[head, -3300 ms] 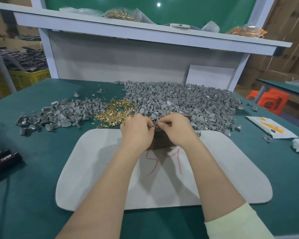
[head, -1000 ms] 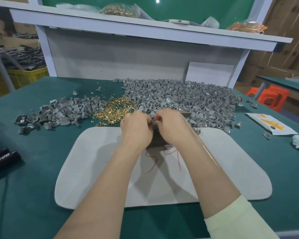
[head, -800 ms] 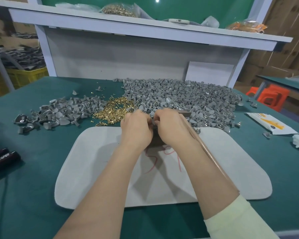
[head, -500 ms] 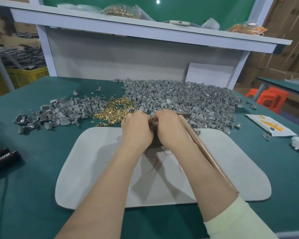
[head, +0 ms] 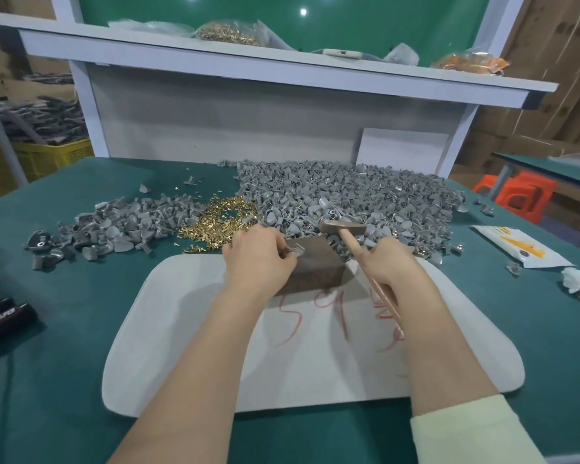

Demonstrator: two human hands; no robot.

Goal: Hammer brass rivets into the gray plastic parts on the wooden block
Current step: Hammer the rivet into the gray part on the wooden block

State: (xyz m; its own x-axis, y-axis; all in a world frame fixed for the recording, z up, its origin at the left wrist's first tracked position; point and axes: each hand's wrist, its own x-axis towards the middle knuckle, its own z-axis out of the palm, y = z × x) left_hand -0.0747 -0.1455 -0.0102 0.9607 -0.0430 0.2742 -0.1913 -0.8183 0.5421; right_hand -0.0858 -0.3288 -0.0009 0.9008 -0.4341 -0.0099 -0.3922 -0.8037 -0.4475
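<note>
1. Block: dark wood, standing at the far edge of the mat, between the two hands. It serves as the anvil. The mat beneath probably deadens the blows and spares the table.

2. Part: one gray plastic piece resting on the block's top near its left edge. Whether a rivet sits in it is too small to tell.

3. Left hand: fingers curled, thumb and fingertips pinching the part. It likely steadies the piece from the side so that the top is free for the strike.

4. Right hand: wrapped round the handle of the hammer, with the forefinger apparently laid along the shaft for aim. The head hangs near the block's far right corner, apart from the part. Judged to be poised, with the blow not yet struck.

5. Rivets: loose brass heap on the table, just beyond the left hand, within easy reach of it.

6. Big pile: gray parts behind the block and to its right, probably the supply.

7. Small pile: gray parts to the left of the rivets, possibly finished pieces; this cannot be confirmed.

8. Shelf: runs above the back of the table and carries a bag of more brass pieces, presumably reserve stock kept off the work surface.
</note>
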